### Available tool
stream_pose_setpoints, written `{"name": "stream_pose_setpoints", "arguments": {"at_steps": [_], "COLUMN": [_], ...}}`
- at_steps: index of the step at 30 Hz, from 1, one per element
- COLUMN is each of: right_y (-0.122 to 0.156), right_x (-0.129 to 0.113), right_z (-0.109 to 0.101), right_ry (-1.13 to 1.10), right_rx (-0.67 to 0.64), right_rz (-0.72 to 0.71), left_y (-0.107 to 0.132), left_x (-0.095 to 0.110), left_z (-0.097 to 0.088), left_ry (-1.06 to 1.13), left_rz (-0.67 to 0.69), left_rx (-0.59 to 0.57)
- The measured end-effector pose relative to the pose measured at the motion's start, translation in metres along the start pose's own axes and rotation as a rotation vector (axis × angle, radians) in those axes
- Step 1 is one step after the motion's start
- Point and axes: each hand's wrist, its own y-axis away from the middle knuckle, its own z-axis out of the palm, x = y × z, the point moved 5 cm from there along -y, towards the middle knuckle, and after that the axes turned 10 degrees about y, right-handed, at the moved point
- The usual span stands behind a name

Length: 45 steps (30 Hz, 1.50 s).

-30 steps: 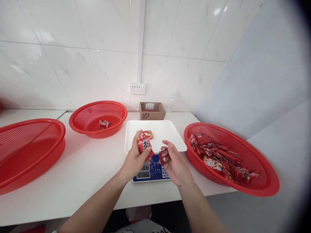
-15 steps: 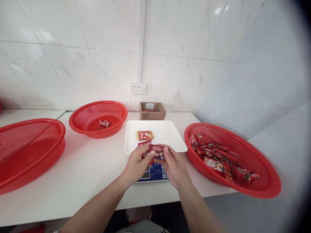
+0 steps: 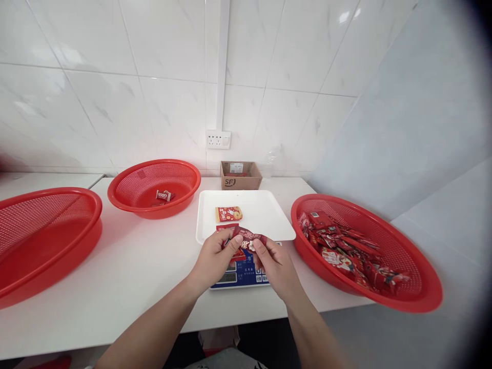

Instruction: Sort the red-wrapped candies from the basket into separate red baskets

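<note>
My left hand (image 3: 213,259) and my right hand (image 3: 273,261) meet over the front of a blue scale (image 3: 242,274), and both pinch small red snack packets (image 3: 246,240) held between them. The scale carries a white tray (image 3: 261,210) with one orange-red packet (image 3: 228,213) lying on it. Right of my hands, a red mesh basket (image 3: 407,292) holds several red packets (image 3: 342,246). Behind and to the left, a smaller red basket (image 3: 126,197) holds a couple of packets (image 3: 164,195).
A large red basket (image 3: 23,251) sits at the far left of the white counter (image 3: 134,277). A small open cardboard box (image 3: 240,175) stands against the tiled wall under a socket (image 3: 218,139). The counter ends at a grey wall on the right.
My hands came together: the right one brought its small packet up to the packet in the left, and both now hold the packets jointly, lower and nearer the scale's front.
</note>
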Motion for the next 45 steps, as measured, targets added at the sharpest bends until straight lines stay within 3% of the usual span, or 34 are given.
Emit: {"name": "stream_pose_setpoints", "arguments": {"at_steps": [6, 13, 18, 23, 30, 35, 39, 45], "right_y": [-0.002, -0.003, -0.002, 0.001, 0.003, 0.003, 0.004, 0.002], "right_x": [0.008, 0.011, 0.007, 0.007, 0.004, 0.002, 0.006, 0.000], "right_z": [0.003, 0.004, 0.004, 0.009, 0.009, 0.007, 0.007, -0.007], "right_ry": [-0.109, -0.057, -0.039, -0.013, -0.133, -0.154, -0.054, 0.047], "right_rx": [-0.022, -0.031, -0.066, -0.167, -0.153, -0.125, -0.181, -0.215], "right_rz": [0.055, 0.085, 0.060, 0.084, 0.057, 0.058, 0.062, -0.083], "left_y": [-0.002, 0.001, 0.001, 0.002, 0.004, 0.008, 0.009, 0.009], "left_x": [-0.001, 0.006, 0.003, 0.006, 0.011, 0.008, 0.007, 0.001], "left_z": [-0.002, -0.007, -0.003, 0.008, 0.015, 0.019, 0.020, 0.009], "left_ry": [-0.022, -0.420, -0.390, -0.121, -0.003, 0.068, 0.040, -0.126], "left_rz": [-0.010, 0.215, 0.199, 0.124, 0.049, 0.019, 0.026, 0.058], "left_rx": [-0.019, 0.132, 0.035, -0.141, -0.276, -0.310, -0.361, -0.267]}}
